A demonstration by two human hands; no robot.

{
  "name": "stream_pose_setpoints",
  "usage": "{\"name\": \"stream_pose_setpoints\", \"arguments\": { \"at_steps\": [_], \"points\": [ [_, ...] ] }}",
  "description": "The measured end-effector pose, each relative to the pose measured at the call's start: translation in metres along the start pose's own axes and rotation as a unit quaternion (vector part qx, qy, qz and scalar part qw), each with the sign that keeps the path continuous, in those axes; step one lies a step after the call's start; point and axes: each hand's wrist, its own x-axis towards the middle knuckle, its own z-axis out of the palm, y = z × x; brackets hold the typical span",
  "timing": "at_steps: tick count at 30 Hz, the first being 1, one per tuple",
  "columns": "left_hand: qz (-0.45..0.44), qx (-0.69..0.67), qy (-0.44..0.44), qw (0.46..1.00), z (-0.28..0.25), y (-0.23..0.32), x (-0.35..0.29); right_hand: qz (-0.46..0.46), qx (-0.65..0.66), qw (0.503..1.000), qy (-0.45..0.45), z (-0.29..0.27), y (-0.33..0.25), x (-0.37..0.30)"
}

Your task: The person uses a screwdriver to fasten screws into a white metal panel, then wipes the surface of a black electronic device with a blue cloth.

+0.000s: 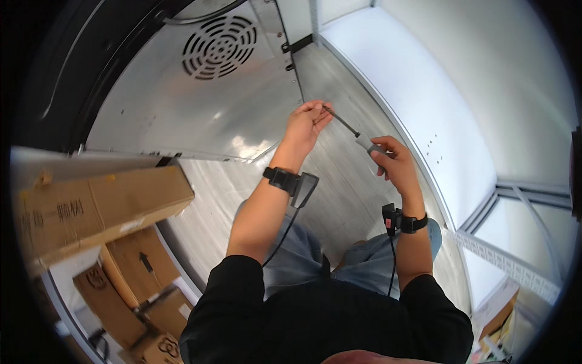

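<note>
My right hand is closed round the grey handle of a screwdriver. Its dark shaft points up and left, toward my left hand. There the fingers are pinched at the shaft's tip; whether a small part sits between them is too fine to make out. Just beyond and left of that hand is a large bare metal panel with a round slotted vent. To the right, several tiny dark pieces, perhaps screws, lie on a white shelf.
Cardboard boxes stand at the left, some on a rack below. A black frame borders the metal panel. Metal shelf rails and another carton are at the lower right. Grey wood-look floor lies beneath my hands.
</note>
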Motion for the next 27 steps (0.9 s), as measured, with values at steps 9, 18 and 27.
{"name": "stream_pose_setpoints", "arguments": {
  "at_steps": [9,18,27],
  "points": [
    [0.09,0.054,0.146,0.984,-0.054,0.036,-0.103,-0.114,0.017,0.976,-0.186,0.05,0.008,0.003],
    [0.098,0.05,0.255,0.961,-0.12,0.064,-0.196,-0.057,0.047,0.94,-0.333,0.139,0.005,-0.034],
    [0.109,0.078,0.298,0.945,-0.16,0.087,-0.163,0.004,0.172,0.922,-0.346,0.227,0.015,-0.058]
  ]
}}
